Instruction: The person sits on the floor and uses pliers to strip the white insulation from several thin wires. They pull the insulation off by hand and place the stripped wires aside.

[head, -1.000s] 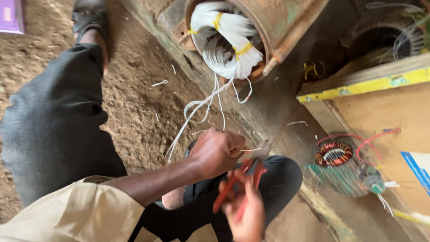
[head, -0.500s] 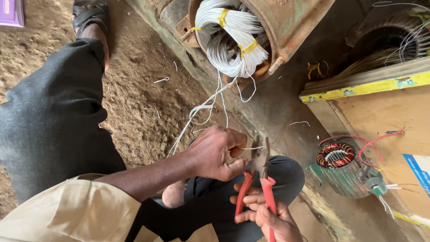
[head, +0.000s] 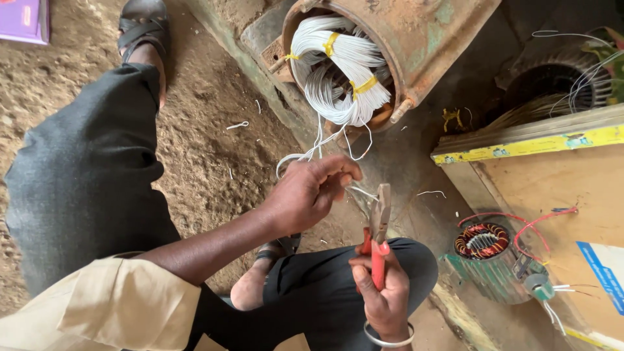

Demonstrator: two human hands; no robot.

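My left hand (head: 311,190) pinches thin white wires (head: 316,144) that run up to a bundled white winding (head: 342,70) tied with yellow bands, inside a rusty round motor housing (head: 426,32). My right hand (head: 383,286) grips red-handled pliers (head: 378,234) upright, the metal jaws pointing up just right of my left fingers, close to the wire ends. A metal bangle sits on my right wrist. Both hands work above my knee in dark trousers.
A small stator with copper coils and red leads (head: 489,250) stands at the right by a wooden board (head: 552,175) with a yellow edge. Another stator (head: 559,81) lies at the far right. Dirt floor with wire scraps on the left; a purple object (head: 23,19) top left.
My left hand has moved up along the wires toward the housing. My right hand has risen, turning the pliers upright with their jaws shut together beside my left fingers.
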